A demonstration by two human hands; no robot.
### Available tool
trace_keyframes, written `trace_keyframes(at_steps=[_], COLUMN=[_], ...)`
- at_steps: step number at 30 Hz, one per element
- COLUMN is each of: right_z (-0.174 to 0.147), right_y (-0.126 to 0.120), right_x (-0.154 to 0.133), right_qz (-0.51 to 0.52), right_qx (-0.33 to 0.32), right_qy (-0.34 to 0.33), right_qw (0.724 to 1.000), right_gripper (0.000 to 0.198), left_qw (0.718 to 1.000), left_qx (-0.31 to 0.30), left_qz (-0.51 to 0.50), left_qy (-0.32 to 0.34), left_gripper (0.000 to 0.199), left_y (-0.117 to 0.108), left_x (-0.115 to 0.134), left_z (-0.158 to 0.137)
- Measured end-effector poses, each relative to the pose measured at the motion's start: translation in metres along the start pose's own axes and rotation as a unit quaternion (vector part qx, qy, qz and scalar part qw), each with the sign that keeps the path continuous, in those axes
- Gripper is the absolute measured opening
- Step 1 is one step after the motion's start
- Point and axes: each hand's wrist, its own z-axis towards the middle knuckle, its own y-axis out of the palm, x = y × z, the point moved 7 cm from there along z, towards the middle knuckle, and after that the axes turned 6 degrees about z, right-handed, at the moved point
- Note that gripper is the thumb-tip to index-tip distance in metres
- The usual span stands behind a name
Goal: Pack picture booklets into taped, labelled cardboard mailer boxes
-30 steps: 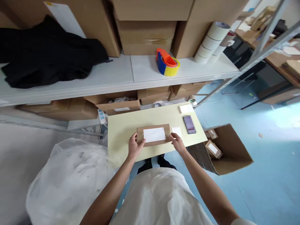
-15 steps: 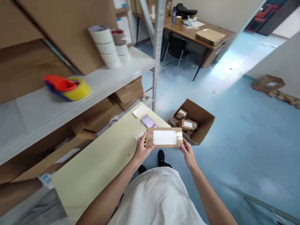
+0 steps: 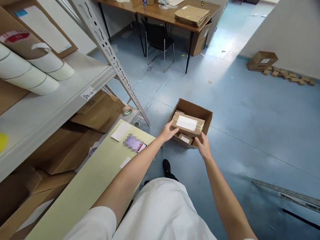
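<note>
A long taped cardboard box with a white label is tilted inside the mouth of a larger open carton on the floor. My left hand is at its left end, fingers and thumb against the near edge. My right hand is at its right near corner, fingertips touching it and the thumb just below. Both hands appear closed about the ends of the box. Beneath it, a smaller labelled box shows in the carton; the other contents are mostly hidden.
To my left is a pale yellow table with a phone and white labels. A metal shelf holds tape rolls. Farther off are a black chair, a wooden desk and small boxes along the wall.
The labelled box has moved forward and down, from in front of my body into the open carton, with both hands following it. My view has turned toward the right.
</note>
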Motion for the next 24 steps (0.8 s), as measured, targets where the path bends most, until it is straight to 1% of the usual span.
trace_keyframes(at_steps=[1, 3, 6, 8, 10, 12, 14, 16, 17, 19, 21, 24], right_z=[-0.002, -0.010, -0.030, -0.043, -0.055, -0.069, -0.086, -0.110, -0.125, -0.160, -0.202, -0.277], right_y=[0.004, 0.015, 0.035, 0.049, 0.066, 0.090, 0.120, 0.154, 0.171, 0.205, 0.236, 0.277], right_x=[0.002, 0.009, 0.018, 0.019, 0.013, 0.001, -0.019, -0.045, -0.060, -0.090, -0.116, -0.141], right_qz=[0.008, 0.034, 0.045, 0.020, -0.010, -0.035, -0.067, -0.111, -0.134, -0.175, -0.195, -0.185], right_qx=[-0.007, -0.023, -0.054, -0.083, -0.125, -0.184, -0.257, -0.338, -0.375, -0.434, -0.481, -0.557], right_qy=[0.011, 0.045, 0.083, 0.086, 0.072, 0.044, -0.002, -0.077, -0.125, -0.227, -0.311, -0.390], right_qw=[1.000, 0.998, 0.994, 0.993, 0.989, 0.981, 0.964, 0.931, 0.909, 0.854, 0.796, 0.709], right_gripper=[0.082, 0.084, 0.082, 0.079, 0.074, 0.069, 0.061, 0.051, 0.046, 0.041, 0.039, 0.037], left_qw=[1.000, 0.998, 0.992, 0.988, 0.985, 0.980, 0.968, 0.950, 0.938, 0.911, 0.883, 0.834], left_qx=[-0.007, -0.012, -0.008, 0.003, 0.040, 0.097, 0.160, 0.234, 0.273, 0.346, 0.408, 0.488], left_qz=[-0.022, -0.061, -0.108, -0.126, -0.120, -0.108, -0.106, -0.111, -0.114, -0.121, -0.130, -0.139], left_qy=[-0.003, -0.022, -0.062, -0.094, -0.120, -0.140, -0.159, -0.175, -0.180, -0.186, -0.194, -0.216], left_gripper=[0.078, 0.081, 0.078, 0.074, 0.067, 0.058, 0.052, 0.048, 0.047, 0.046, 0.045, 0.042], left_y=[0.002, 0.000, -0.015, -0.032, -0.054, -0.079, -0.104, -0.127, -0.138, -0.152, -0.159, -0.156], left_x=[-0.005, -0.018, -0.038, -0.051, -0.063, -0.077, -0.093, -0.110, -0.119, -0.136, -0.151, -0.170], left_z=[-0.004, -0.023, -0.069, -0.108, -0.151, -0.199, -0.253, -0.311, -0.342, -0.401, -0.456, -0.527])
